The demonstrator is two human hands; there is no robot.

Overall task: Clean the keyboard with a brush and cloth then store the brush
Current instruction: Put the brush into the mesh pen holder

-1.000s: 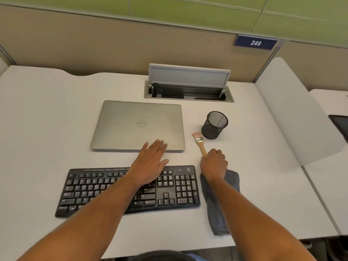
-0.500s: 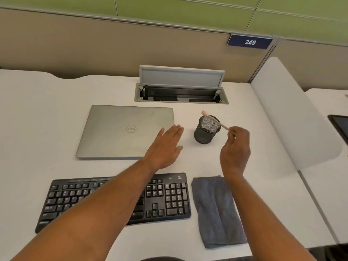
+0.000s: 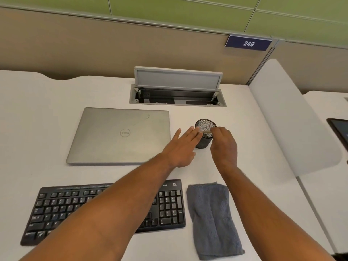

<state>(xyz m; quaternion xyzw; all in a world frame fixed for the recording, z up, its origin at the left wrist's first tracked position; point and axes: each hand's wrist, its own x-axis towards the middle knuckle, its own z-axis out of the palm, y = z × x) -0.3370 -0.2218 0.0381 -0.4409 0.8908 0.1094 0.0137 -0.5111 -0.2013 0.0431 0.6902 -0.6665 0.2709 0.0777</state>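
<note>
My right hand (image 3: 224, 144) pinches the thin wooden handle of the brush (image 3: 205, 131), which lies across the mouth of the black mesh pen cup (image 3: 204, 143); the bristle end is hidden behind my left fingers. My left hand (image 3: 181, 147) reaches with straight fingers to the cup's left side, fingertips touching or nearly touching it. The black keyboard (image 3: 167, 206) lies at the desk's front, partly under my left forearm. A folded grey cloth (image 3: 212, 219) lies flat to the right of the keyboard.
A shut silver laptop (image 3: 120, 134) sits left of the cup. Behind it an open cable hatch (image 3: 178, 87) is set into the white desk (image 3: 37, 113). A white divider panel (image 3: 293, 119) stands at the right, with a dark screen edge (image 3: 339, 132) beyond it.
My right hand lifted the brush off the desk, carried it over the cup and lowered it onto the cup's mouth. My left hand left the keyboard and reached the cup's side.
</note>
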